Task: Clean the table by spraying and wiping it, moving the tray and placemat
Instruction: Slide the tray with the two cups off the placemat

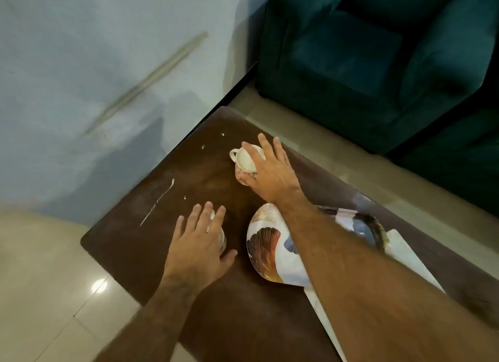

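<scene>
A: What is the person wearing?

B: Nothing that shows. Both forearms are bare from the bottom edge of the view up to the wrists, with no sleeve or cuff on either.

A: Any watch, ring or glove?

B: None on the left hand (201, 243) or the right hand (266, 170); the fingers are bare, with short nails.

A: Anything else about the arms?

B: Dark hair runs along both forearms, thicker near the wrists, and a little reaches the backs of the hands.
</scene>
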